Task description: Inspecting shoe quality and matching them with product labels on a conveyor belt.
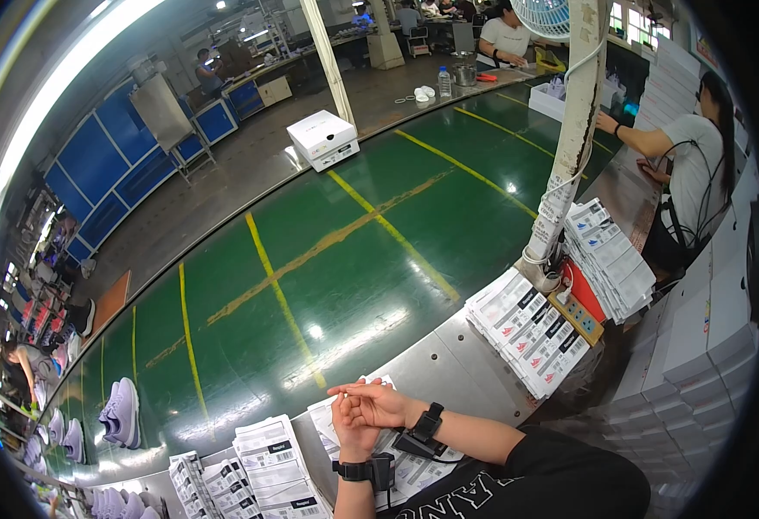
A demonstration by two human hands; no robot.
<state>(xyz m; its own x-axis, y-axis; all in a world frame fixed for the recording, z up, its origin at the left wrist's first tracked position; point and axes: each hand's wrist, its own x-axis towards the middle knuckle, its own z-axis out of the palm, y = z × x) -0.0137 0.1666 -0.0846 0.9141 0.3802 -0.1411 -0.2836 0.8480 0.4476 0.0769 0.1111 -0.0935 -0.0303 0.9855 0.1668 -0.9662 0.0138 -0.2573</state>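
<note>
My left hand (353,435) and my right hand (381,405) touch each other above the metal edge of the bench. The right hand lies across the left one, fingers stretched to the left. Fingers of the left hand point upward and are partly covered. I see nothing held in either hand. Each wrist wears a black strap with a small black device. Beneath the hands lie printed paper sheets (321,419), partly hidden by my arms. Just left of them are stacks of printed label sheets (269,458).
A green conveyor belt (353,303) with yellow lines carries lilac sneakers (121,415) at the left and a white shoebox (322,138) on its far edge. At right stand a pole (561,182), more label stacks (531,333), a power strip (577,317), piled boxes (691,346) and a co-worker (695,156).
</note>
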